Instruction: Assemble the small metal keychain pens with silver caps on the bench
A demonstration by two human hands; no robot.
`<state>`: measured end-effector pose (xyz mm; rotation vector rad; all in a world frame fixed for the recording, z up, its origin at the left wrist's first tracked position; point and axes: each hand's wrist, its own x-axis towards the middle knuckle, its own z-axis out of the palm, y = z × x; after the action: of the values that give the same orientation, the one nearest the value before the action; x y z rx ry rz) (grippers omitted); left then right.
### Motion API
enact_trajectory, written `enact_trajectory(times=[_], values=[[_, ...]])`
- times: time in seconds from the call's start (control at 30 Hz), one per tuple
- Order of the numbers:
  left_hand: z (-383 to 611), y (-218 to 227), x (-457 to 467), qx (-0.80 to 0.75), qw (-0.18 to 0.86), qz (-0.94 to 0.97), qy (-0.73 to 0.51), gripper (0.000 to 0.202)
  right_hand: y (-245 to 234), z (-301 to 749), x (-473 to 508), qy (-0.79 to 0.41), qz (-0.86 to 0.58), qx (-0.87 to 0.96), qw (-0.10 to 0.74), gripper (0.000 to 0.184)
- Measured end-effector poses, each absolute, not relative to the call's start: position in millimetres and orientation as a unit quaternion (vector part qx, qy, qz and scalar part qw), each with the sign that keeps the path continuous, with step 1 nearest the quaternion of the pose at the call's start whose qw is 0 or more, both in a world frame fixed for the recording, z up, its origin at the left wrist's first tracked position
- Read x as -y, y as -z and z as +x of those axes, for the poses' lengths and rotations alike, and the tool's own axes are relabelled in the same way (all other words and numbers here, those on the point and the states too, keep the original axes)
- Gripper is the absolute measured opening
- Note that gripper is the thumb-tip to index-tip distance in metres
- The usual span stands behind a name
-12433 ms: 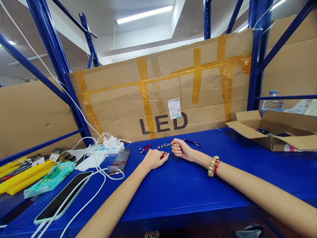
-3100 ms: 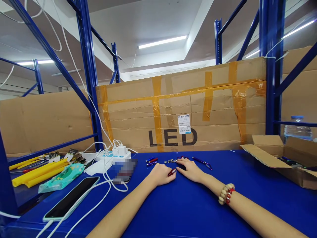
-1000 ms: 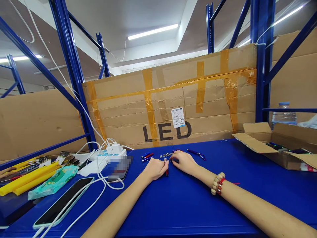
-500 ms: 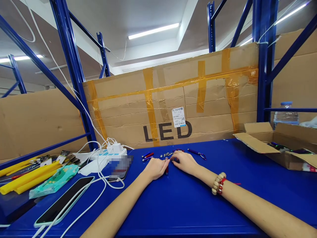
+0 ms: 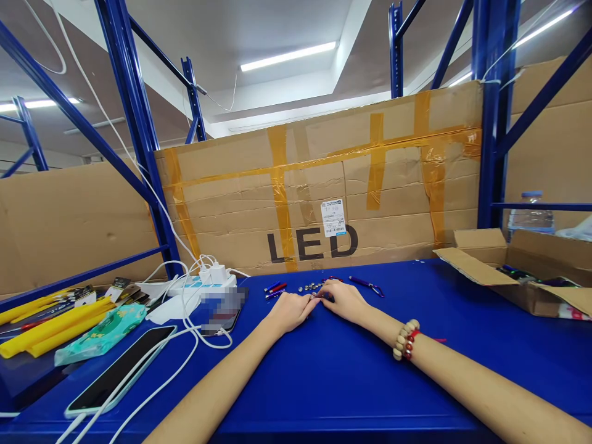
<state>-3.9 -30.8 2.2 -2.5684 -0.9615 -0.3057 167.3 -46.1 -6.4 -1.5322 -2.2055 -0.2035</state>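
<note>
Both my hands rest on the blue table [image 5: 351, 382], fingertips meeting far out in front of me. My left hand [image 5: 290, 310] is closed around a small red pen-like light, now almost hidden in the fingers. My right hand [image 5: 345, 301] pinches at its tip; what the fingers hold is too small to name. A row of small silver button cells [image 5: 309, 287] lies just beyond the fingertips. Loose red and blue pen lights [image 5: 274, 289] lie to the left of them. A purple pen light with a clip [image 5: 365, 285] lies to the right.
A taped cardboard sheet marked LED [image 5: 319, 203] stands behind the table. An open cardboard box [image 5: 518, 274] sits at the right. At the left are a power strip with chargers [image 5: 210, 280], white cables, a phone [image 5: 118, 370], a teal packet [image 5: 102, 333] and yellow tubes [image 5: 50, 327].
The red pen light, tilted upright and showing below my left hand a second ago, is now tucked into the fingers. My right fingertips have closed in against it.
</note>
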Motion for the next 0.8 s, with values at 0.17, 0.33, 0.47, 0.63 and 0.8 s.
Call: enact_trajectory(times=[0.17, 0.33, 0.47, 0.63, 0.8], values=[[-4.1, -1.1, 31.1, 0.330, 0.185, -0.916, 0.130, 0.036, 8.2, 167.9, 45.3, 0.073, -0.545, 0.802, 0.234, 0.021], [-4.2, -0.5, 31.2, 0.326, 0.196, -0.915, 0.133, 0.032, 9.5, 168.1, 44.9, 0.068, -0.538, 0.805, 0.240, 0.021], [-3.6, -0.5, 32.9, 0.335, 0.181, -0.913, 0.149, 0.023, 8.2, 167.0, 45.4, 0.064, -0.539, 0.805, 0.238, 0.021], [-3.4, 1.2, 33.3, 0.347, 0.182, -0.906, 0.159, 0.018, 7.5, 167.4, 47.4, 0.052, -0.537, 0.807, 0.239, 0.022], [-4.9, 2.9, 31.0, 0.340, 0.186, -0.909, 0.154, 0.019, 7.7, 166.8, 48.1, 0.054, -0.539, 0.806, 0.238, 0.022]])
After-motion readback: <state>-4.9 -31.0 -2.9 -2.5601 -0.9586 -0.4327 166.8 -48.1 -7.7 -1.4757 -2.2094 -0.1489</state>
